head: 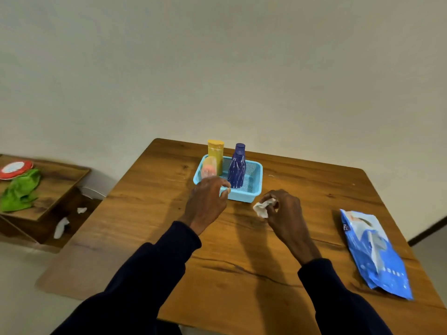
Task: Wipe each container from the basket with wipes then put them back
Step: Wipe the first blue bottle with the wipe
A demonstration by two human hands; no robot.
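Pinching a crumpled wipe (263,207) between the right fingers (274,204), closed round it and holding it just off the surface (242,250), ready for rubbing whichever container comes next. Curling the left fingers (223,187) loosely at the near left corner of the basket (254,189), part open and holding nothing that can be made out (a pale speck at the fingertips is too blurred to name). Hovering the left hand (205,201) there probably for reaching the pink container (209,168), leaning at the basket's left edge. Standing upright inside the basket: a yellow bottle (215,152) at the back left and a purple bottle (237,168) in the middle, all three together, so hard telling which are wiped already. Lying well to the right on the surface, a blue pack of wipes (377,255), flap side up, kept within the right hand's (285,213) reach for fresh sheets. Sitting apart on the floor at the left, a low shelf (48,189) with a green cloth (21,189), and white scraps (61,227) beneath.
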